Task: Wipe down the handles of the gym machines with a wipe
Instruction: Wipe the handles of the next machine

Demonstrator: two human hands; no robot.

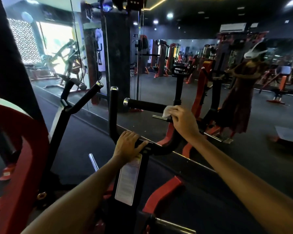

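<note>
Matt foam grips, glossy paint, bright metal caps, a soft white wipe.

The horizontal black handle (pixel 145 105) wears a matt, slightly grainy foam-like sleeve ending in a shiny chrome cap (pixel 125 101). The upright black grip (pixel 113 105) looks equally matt, with a polished metal top. The curved black tubular frame (pixel 161 146) is smooth and glossy, as is the red painted machine frame (pixel 22 149). The crumpled white wipe (pixel 168 110) looks thin, soft and papery. The white instruction label (pixel 128 178) is smooth with a faint sheen. The wall mirror (pixel 159 65) is glossy glass.
</note>
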